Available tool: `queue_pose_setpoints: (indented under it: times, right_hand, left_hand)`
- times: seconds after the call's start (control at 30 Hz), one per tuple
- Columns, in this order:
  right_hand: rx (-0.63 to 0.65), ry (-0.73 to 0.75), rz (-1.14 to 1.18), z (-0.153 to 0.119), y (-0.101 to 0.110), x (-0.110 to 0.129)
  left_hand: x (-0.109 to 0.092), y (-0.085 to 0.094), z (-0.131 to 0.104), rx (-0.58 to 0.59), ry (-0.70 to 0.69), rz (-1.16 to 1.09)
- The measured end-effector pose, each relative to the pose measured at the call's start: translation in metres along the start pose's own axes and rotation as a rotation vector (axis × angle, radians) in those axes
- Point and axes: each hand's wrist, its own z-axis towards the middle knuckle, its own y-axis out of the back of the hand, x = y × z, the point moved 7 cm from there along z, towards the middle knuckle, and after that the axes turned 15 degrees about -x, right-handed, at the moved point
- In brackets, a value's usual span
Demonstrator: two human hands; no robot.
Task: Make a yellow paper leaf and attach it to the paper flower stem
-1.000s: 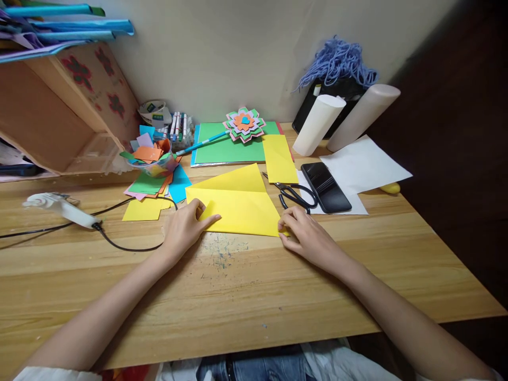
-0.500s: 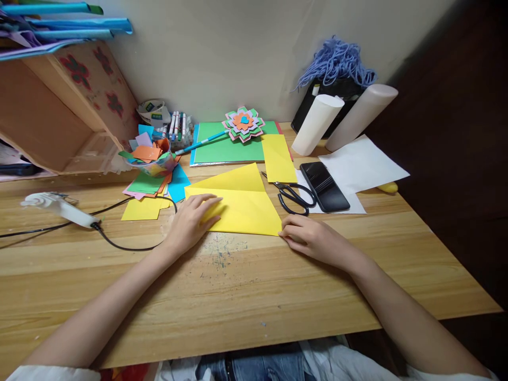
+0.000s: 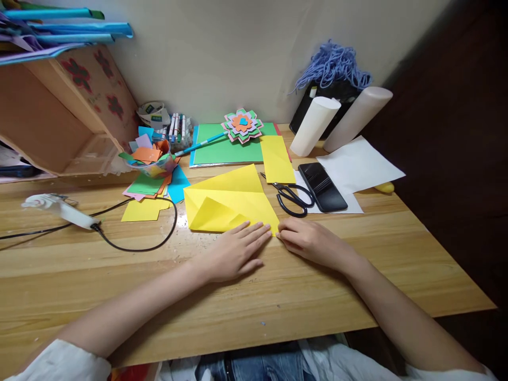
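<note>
"Right, what is being handled at the centre?"

"A folded yellow sheet, smooth and creased straight across! It is spread at mid-tabletop, with a pointed fold raised at its near left. The near edge is pressed by the left hand, laid flat, its grip open."

"And on the right?"

"The near right corner is pinched by the right hand, its grip closed on the paper. Just beyond, black-handled scissors are seen, then a glossy phone resting on matte white paper."

"What shapes are offered farther back?"

"A layered, jagged-petalled paper flower is laid over green sheets, partly overlapped by a yellow rectangle. To the right, two pale cylinders are leaned before tangled blue yarn. To the left, a clear cup is crammed with coloured scraps, and a white glue gun is trailed by a looping black cord."

"And the surroundings?"

"Pale, streaky wood grain is shown by the tabletop, flecked with bits near the left hand. It is backed by a plain grey wall, and its left end is taken up by a flower-painted box."
</note>
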Motion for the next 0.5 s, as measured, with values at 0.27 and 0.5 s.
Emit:
queue_pose_setpoints:
  times: [0.27,0.5]
  right_hand:
    - [0.0,0.014,-0.018,0.0011,-0.0003,0.0017]
    - [-0.031,0.147,-0.081,0.0029,-0.0002,0.0086]
  left_hand:
    - [0.0006,-0.0098,-0.0011,-0.012,0.026,0.006]
    - [0.0003,-0.0082,-0.001,-0.006,0.045,-0.022]
